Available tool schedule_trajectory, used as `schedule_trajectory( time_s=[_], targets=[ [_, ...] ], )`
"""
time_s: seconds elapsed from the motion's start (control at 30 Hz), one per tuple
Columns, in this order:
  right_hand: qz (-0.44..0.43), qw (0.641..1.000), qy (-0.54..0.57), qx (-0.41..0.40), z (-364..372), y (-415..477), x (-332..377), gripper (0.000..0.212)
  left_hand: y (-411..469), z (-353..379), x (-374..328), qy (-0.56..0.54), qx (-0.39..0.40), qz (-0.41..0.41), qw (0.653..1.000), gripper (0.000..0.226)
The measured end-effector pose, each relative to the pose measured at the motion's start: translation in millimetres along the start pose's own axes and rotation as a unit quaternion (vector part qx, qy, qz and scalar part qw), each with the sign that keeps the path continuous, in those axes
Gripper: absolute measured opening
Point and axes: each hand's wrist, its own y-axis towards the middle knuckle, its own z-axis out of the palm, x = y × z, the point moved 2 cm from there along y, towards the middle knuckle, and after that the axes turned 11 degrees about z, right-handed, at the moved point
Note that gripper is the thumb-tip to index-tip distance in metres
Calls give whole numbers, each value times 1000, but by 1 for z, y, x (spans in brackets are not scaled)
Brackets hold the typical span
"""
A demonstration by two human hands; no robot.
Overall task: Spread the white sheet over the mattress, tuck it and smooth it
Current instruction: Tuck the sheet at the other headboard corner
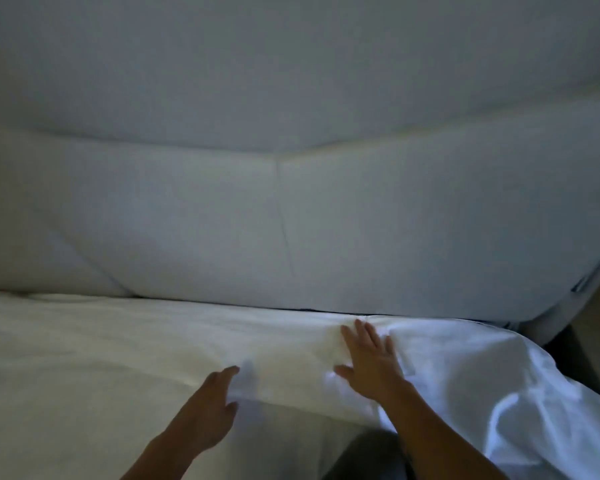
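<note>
The white sheet (pixel 118 341) covers the mattress across the lower half of the view. Its loose part (pixel 499 393) hangs in folds over the mattress corner at the right. My right hand (pixel 371 362) lies flat on the sheet with straight fingers pointing toward the headboard, close to the mattress's far edge. My left hand (pixel 208 407) rests on the sheet to the left of it, fingers relaxed, beside a small raised fold (pixel 246 379). The mattress itself is hidden under the sheet.
A pale padded headboard (pixel 291 220) with a vertical seam rises right behind the mattress. A dark gap (pixel 575 355) between bed and floor shows at the right edge. The room is dim.
</note>
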Motion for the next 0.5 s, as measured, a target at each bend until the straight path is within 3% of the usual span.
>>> schedule_trajectory(
  time_s=[0.1, 0.3, 0.5],
  targets=[
    [38, 999, -33, 21, -12, -13, 31, 75, -30, -2, 44, -41, -25, 0, 999, 65],
    [-114, 991, 7, 69, -25, -9, 166, 62, -43, -34, 138, -69, -152, -64, 984, 68],
    [-182, 982, -53, 7, -11, 1, 289, 52, -51, -47, 218, 1, -180, -106, 978, 101]
  ],
)
